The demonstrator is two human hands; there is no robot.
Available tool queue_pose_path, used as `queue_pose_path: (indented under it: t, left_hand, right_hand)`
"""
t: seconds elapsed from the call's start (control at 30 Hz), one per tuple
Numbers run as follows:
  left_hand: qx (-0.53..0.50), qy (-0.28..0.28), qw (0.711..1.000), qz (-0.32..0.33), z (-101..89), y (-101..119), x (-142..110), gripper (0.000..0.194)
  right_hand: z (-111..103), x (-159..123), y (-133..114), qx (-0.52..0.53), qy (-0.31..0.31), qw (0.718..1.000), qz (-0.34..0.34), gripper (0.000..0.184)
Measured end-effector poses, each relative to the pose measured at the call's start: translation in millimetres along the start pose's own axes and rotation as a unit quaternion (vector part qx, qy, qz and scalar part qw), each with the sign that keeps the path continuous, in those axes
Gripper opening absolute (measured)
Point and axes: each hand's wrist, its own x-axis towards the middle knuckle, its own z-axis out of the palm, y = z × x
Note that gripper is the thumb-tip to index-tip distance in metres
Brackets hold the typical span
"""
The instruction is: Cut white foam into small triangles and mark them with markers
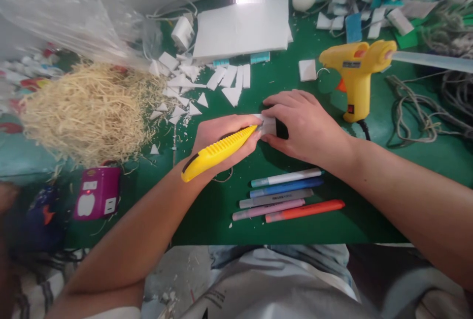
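A yellow utility knife (219, 151) lies in my left hand (225, 134), which is closed around it. Its blade tip meets a small white foam piece (268, 124) near the middle of the green table. My right hand (301, 117) is closed on that foam piece, with the thumb at the near side and the fingers over the far side. Part of the piece is hidden by my fingers. Cut white foam scraps (231, 95) lie beyond my left hand. A small white foam square (307, 70) sits past my right hand.
Several markers (286, 196) lie in front of me. A yellow glue gun (356, 75) with its cord is at the right, near grey string (410, 112). Straw (86, 112) and a purple power adapter (98, 193) are at the left. White foam sheets (242, 28) lie behind.
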Motion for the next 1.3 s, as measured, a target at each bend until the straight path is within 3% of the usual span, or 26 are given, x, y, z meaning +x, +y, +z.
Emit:
queue_pose_path:
  t: [0.17,0.53,0.77,1.13,1.3]
  left_hand:
    - [0.004,-0.052,0.999,0.015,-6.4,2.3,4.7,0.018]
    - [0.001,-0.053,0.998,0.039,-13.7,7.4,6.6,0.015]
    - [-0.007,-0.039,0.999,-0.028,-13.2,5.4,2.4,0.018]
    - [-0.004,-0.052,0.998,0.023,-20.3,8.3,2.5,0.016]
    - [-0.004,-0.041,0.999,0.003,-20.5,10.3,2.5,0.013]
  right_hand:
    - [1.0,0.0,-0.6,0.004,0.003,1.0,-0.001,0.025]
    - [-0.1,-0.7,-1.0,0.002,0.002,1.0,0.002,0.026]
    - [1.5,-0.6,-0.8,0.007,0.006,1.0,0.007,0.026]
    - [-0.4,-0.1,-2.0,-0.007,-0.009,1.0,0.013,0.026]
    - [-0.3,0.3,-2.6,-0.009,-0.008,1.0,0.014,0.027]
